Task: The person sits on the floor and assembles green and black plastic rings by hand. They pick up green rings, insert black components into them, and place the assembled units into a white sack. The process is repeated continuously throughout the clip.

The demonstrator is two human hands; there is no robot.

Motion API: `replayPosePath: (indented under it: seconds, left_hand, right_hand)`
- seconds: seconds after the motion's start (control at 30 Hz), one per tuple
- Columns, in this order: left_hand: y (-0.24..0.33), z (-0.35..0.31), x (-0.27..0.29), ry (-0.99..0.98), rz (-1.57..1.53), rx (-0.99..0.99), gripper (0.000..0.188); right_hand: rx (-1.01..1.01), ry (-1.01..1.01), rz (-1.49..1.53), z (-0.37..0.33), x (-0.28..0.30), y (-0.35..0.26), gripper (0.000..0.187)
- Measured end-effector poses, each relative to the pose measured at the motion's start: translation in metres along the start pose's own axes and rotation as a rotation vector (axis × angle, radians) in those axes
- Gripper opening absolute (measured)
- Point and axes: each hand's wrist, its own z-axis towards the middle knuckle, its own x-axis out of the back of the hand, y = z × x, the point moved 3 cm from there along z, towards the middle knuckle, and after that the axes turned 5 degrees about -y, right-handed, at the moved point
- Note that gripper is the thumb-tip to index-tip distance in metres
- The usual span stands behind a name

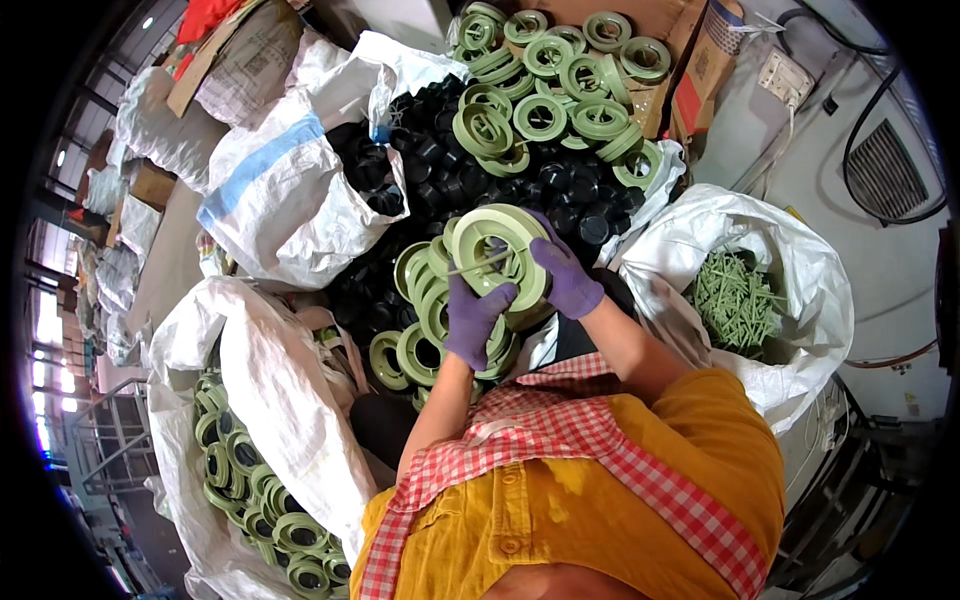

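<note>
- The left hand (477, 318), in a purple glove, is partly closed; its thumb lies at the lower edge of the green ring (492, 216), and it grips the ring there.
- The right hand (565, 268), gloved also in purple, is bent around the right edge of the same ring, with the thumb on its near face.
- So the ring is between both hands, tilted toward the person.
- A thin green stick (482, 263) crosses the ring, just above the left hand; I cannot tell if the fingers pinch it.
- More green rings lie under and left of the hands; black parts (430, 165) are heaped beyond them.
</note>
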Motion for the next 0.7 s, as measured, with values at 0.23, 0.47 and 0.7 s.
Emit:
replayPosePath:
  seconds: [0.23,0.47,0.7]
  left_hand:
    - [-0.007,0.017,0.032,0.092,-0.073,0.048,0.043]
    - [-0.012,0.012,0.039,0.419,-0.169,0.051,0.038]
    - [-0.026,0.033,0.079,0.233,-0.571,-0.109,0.05]
  right_hand:
    - [0.009,0.117,-0.146,-0.01,-0.007,0.042,0.059]
    - [-0.036,0.095,-0.309,0.006,-0.023,0.036,0.049]
    - [-0.527,0.197,0.78,0.035,-0.015,0.051,0.039]
